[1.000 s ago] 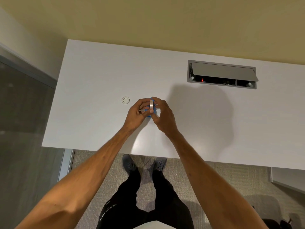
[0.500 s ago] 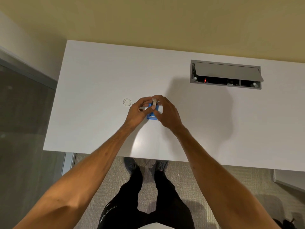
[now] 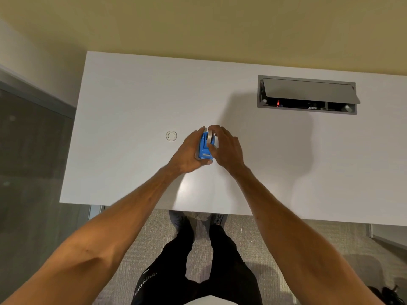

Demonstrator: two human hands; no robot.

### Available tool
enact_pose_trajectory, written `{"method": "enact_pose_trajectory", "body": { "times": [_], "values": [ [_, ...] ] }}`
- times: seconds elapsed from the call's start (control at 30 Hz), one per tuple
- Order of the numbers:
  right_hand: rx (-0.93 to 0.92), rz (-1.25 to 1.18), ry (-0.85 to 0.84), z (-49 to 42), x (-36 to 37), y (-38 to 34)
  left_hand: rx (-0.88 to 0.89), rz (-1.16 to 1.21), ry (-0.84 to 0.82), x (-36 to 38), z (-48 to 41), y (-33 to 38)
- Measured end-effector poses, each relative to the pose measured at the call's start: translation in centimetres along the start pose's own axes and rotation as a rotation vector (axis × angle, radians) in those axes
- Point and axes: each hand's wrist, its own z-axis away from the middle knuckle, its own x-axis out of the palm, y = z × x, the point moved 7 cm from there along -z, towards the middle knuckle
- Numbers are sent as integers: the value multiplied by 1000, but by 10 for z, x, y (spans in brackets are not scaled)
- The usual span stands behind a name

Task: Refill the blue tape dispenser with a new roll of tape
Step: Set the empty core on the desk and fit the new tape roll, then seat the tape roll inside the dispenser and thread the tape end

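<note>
left hand (image 3: 187, 154) grip: clasping small blue plastic tape dispenser (image 3: 204, 148) | right hand (image 3: 224, 148) grip: pinching grey tape roll (image 3: 209, 138) upright above dispenser's far end

Both arms reach forward, the left hand (image 3: 187, 154) and right hand (image 3: 226, 148) side by side, fingers (image 3: 212, 148) curled inward facing each other.

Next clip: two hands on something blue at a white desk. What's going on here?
A person standing at a white desk is loading a blue tape dispenser. The left hand steadies the dispenser on the desk while the right hand holds the tape roll at the dispenser's top; whether it is fully seated cannot be told. A small white ring, possibly an empty core, lies on the desk to the left. A cable hatch sits open further back.
</note>
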Motion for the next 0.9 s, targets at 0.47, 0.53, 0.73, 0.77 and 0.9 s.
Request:
{"method": "enact_pose_trajectory", "body": {
  "times": [0.47, 0.53, 0.73, 0.77, 0.9],
  "values": [
    [-26, 73, -15, -7, 10, 2, 36, 40, 127, -7, 1, 11],
    [-22, 63, -28, -7, 12, 4, 53, 45, 129, -7, 3, 12],
    [-12, 46, -38, -9, 14, 4, 51, 50, 135, -7, 3, 7],
    [-12, 40, -38, -9, 13, 4, 60, 50, 134, -7, 2, 8],
    [0, 19, -57, -10, 12, 6, 70, 38, 152, -8, 2, 8]
  ]
}}
